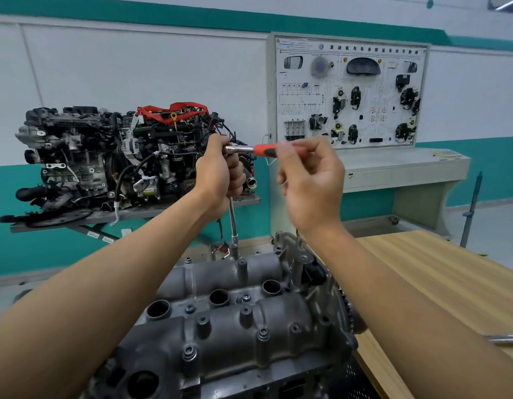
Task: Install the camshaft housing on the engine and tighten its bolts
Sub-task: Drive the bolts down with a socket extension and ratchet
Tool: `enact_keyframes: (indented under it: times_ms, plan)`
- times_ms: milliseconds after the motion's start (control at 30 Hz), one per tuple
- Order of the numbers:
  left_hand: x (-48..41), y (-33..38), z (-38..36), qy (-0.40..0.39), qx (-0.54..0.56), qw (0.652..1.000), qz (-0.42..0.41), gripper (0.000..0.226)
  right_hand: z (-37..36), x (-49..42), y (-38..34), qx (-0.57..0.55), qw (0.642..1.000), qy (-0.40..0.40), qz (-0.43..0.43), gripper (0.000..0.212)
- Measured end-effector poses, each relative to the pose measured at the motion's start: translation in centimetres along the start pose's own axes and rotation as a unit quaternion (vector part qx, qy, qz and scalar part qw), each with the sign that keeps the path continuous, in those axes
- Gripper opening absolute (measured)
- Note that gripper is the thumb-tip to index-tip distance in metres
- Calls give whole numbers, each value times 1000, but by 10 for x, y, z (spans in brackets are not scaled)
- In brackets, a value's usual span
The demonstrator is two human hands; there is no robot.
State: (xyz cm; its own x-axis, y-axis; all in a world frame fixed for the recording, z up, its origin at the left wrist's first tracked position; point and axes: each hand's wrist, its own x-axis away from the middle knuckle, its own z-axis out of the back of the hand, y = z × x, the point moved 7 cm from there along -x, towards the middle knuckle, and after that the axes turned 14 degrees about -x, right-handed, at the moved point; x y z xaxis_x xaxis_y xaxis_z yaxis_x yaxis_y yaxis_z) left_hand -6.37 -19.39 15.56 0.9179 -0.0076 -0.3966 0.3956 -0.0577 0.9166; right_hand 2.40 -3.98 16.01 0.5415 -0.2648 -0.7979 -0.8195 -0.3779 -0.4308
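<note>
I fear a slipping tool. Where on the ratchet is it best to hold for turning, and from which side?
Grip the red handle near its free end, coming from the right: it juts level to the right from the head, which the left hand steadies over the upright extension.

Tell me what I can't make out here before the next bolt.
- Head view: ratchet head hidden by the left hand.
- Motion blur on the right hand; its grip on the red handle is unclear.
- Socket too small to judge its seating.
- Metal tool on the table cut off by the right edge.
</note>
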Motion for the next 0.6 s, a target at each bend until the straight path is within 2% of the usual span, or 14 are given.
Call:
enact_keyframes:
  times_ms: [100, 167, 267, 400, 500, 600]
  plan:
    - [3, 1, -7, -36, -13, 999, 6, 46, 30, -24, 41, -31, 984, 90, -148, 19]
    - [4, 0, -13, -53, -24, 998, 14, 49, 37, -35, 65, -65, 961, 105, -248, 27]
    - [3, 1, -12, -42, -29, 999, 17, 49, 33, -43, 77, -95, 946, 105, -291, 27]
    - [-1, -2, -8, -20, -25, 999, 22, 47, 31, -32, 52, -109, 968, 140, -176, 9]
    - [-7, -1, -14, -21, -43, 998, 27, 50, 17, -9, 19, -58, 991, 114, -47, 21]
    - [-8, 0, -17, -14, -46, 999, 24, 46, -10, 6, -10, 70, 995, 56, 48, 30]
